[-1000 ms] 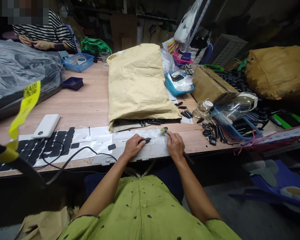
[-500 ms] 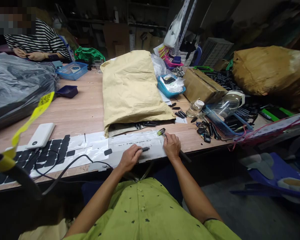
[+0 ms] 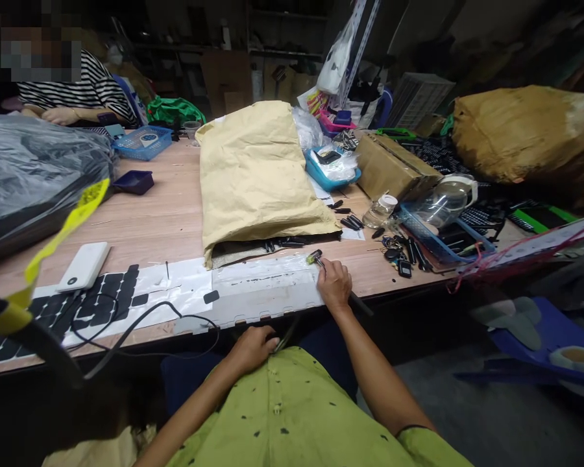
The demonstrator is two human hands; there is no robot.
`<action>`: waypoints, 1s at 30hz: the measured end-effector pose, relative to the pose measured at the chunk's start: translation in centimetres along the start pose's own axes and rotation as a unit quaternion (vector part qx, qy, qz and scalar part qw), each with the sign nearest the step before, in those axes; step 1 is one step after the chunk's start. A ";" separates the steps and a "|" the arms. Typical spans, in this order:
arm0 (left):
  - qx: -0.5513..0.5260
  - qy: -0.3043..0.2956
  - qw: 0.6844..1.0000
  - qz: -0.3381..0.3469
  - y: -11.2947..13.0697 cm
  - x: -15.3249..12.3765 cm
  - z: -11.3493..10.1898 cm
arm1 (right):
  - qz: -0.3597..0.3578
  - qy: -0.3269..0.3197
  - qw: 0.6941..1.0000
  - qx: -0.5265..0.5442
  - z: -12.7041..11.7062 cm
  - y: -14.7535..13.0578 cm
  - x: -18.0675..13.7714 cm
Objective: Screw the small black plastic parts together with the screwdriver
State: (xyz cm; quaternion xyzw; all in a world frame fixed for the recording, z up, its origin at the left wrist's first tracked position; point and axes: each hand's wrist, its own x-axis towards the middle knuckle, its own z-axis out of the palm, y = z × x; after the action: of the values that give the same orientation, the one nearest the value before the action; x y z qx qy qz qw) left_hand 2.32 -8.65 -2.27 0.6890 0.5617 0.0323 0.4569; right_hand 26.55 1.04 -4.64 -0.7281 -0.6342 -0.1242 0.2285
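Note:
My right hand [image 3: 335, 284] is closed around a small hammer [image 3: 315, 257], whose yellowish-green head rests over the white board [image 3: 267, 300] at the table's front edge. Its dark handle sticks out behind my wrist. Below the table edge, close to my green shirt, my left hand [image 3: 254, 347] has its fingers curled in; what lies under them, if anything, is hidden. Just beyond the board stands a large tan paper sack [image 3: 253, 175], its open mouth towards me with black pieces inside.
To the left are a white power bank [image 3: 84, 266], black cable and black stickers [image 3: 109, 295]. Black pieces [image 3: 353, 222], a glass jar [image 3: 380, 211], keys [image 3: 403, 266] and a blue basket [image 3: 442, 240] lie right. A person in stripes [image 3: 82, 97] sits across.
My left hand has drawn back from the board to below the table edge, and the small black piece it held no longer shows. My right hand with the hammer stays put.

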 end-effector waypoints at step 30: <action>0.047 0.192 0.980 0.009 2.8 4.8 -7.9 | 0.015 -0.023 0.999 0.032 -1.0 -0.6 -0.1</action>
State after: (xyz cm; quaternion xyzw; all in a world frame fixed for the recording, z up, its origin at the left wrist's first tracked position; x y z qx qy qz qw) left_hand 1.76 0.04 1.87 0.6957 0.6338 0.1419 0.3070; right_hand 26.07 0.57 -3.71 -0.7324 -0.6322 -0.0835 0.2386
